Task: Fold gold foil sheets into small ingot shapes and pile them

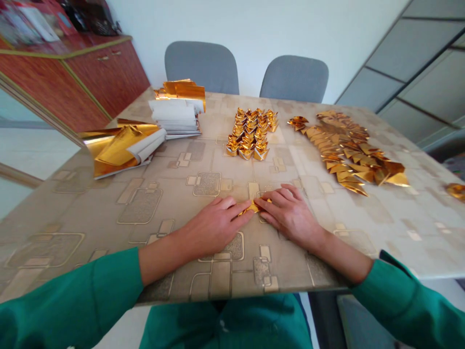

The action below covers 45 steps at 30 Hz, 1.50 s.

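Note:
A small folded piece of gold foil paper (253, 207) lies flat on the table near its front edge, mostly covered by my fingers. My left hand (214, 225) grips its left end, thumb and fingers pressed close together on it. On the right end, my right hand (288, 211) does the same, with its fingers bent over the foil. Beyond my hands stand rows of gold folded paper ingots (250, 133), packed side by side. To the right spreads a heap of pointed gold folded pieces (345, 145), overlapping one another.
A stack of white-backed foil sheets (176, 116) rests at the back left, with loose gold sheets (123, 145) in front of it. Two grey chairs (201, 65) stand behind the patterned table (174, 169). One gold piece (456, 191) sits at the far right. A wooden cabinet (109, 72) borders the left.

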Motion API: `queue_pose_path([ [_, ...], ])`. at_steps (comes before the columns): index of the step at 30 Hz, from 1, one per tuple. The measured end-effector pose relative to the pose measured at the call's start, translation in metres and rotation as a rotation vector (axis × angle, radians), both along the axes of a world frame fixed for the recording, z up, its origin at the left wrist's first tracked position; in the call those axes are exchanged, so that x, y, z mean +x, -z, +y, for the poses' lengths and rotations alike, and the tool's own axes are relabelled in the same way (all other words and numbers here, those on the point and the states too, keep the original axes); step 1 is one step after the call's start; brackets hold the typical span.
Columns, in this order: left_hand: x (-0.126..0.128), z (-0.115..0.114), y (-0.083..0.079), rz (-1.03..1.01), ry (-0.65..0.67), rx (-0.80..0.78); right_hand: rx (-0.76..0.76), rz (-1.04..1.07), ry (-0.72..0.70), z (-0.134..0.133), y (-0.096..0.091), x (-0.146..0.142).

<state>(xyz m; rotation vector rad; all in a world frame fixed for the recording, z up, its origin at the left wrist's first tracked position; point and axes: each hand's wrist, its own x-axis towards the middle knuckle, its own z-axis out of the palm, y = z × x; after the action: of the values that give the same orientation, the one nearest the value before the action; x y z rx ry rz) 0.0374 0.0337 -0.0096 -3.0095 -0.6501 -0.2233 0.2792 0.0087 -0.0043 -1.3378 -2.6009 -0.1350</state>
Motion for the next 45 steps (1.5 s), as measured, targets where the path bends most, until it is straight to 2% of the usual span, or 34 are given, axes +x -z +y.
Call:
queue_pose_path([
  [7, -0.005, 0.004, -0.001, 0.003, 0.031, 0.016, 0.042, 0.046, 0.072, -0.004, 0.000, 0.005],
  [11, -0.009, 0.009, -0.005, 0.023, 0.069, 0.020, 0.023, 0.100, 0.173, -0.005, -0.001, -0.008],
  [16, -0.011, 0.011, -0.007, 0.025, 0.078, 0.035, 0.041, 0.059, 0.322, -0.010, 0.000, -0.026],
  [20, -0.011, 0.012, -0.006, 0.004, 0.098, 0.024, 0.057, 0.108, 0.315, -0.012, 0.003, -0.028],
  [24, -0.012, 0.015, -0.006, -0.010, 0.117, -0.017, 0.065, 0.092, 0.377, -0.010, 0.005, -0.030],
  [35, -0.026, 0.024, -0.014, -0.052, 0.206, -0.163, -0.064, 0.126, 0.394, -0.006, 0.003, -0.024],
  [41, -0.031, 0.023, -0.010, -0.041, 0.220, -0.170, -0.097, 0.209, 0.340, -0.005, 0.001, -0.021],
  [45, -0.031, 0.021, -0.008, -0.026, 0.196, -0.145, -0.078, 0.169, 0.365, -0.005, 0.002, -0.022],
])
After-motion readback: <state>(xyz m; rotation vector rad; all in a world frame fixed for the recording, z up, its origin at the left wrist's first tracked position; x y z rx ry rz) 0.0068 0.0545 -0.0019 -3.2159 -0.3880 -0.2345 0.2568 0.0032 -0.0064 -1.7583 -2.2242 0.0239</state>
